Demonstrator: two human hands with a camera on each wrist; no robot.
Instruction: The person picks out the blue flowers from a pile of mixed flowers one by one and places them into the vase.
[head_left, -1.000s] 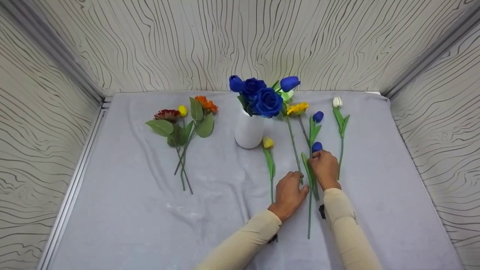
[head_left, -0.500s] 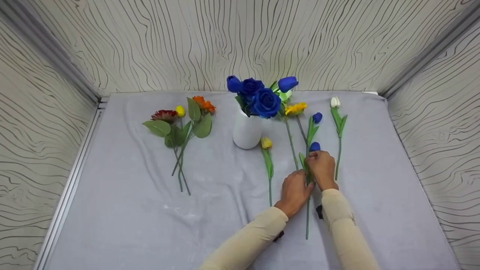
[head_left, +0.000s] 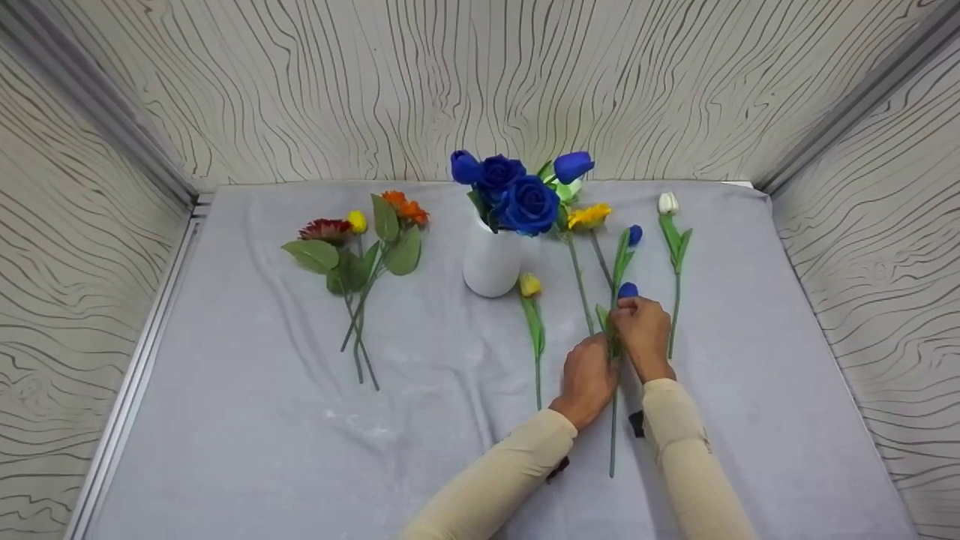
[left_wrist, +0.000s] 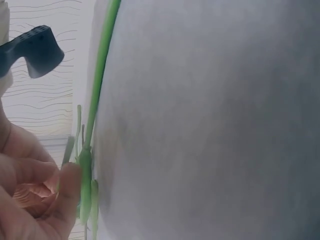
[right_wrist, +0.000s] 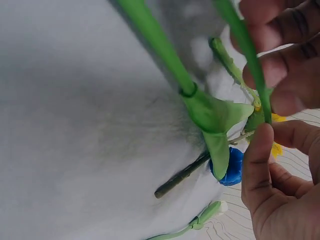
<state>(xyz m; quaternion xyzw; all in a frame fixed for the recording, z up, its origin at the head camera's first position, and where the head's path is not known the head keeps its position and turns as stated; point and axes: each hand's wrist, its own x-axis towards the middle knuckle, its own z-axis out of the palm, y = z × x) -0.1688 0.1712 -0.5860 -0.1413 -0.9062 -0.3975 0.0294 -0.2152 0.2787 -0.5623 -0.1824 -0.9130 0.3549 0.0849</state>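
Fingers of both hands pinching blue tulip stem (head_left: 613,420), right hand (head_left: 642,334), left hand (head_left: 589,379), no legible writing.

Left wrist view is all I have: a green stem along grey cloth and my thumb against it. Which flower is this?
Observer: A blue tulip lying right of the white vase; both hands are on its stem.
Operator: Where is the right hand?
Observer: The right hand grips just below the bud, the left hand lower on the stem.
Operator: Anything close by?
Observer: A second blue tulip lies just beyond, and a white tulip to its right.
Operator: And to the left?
Observer: A yellow tulip lies beside the vase.
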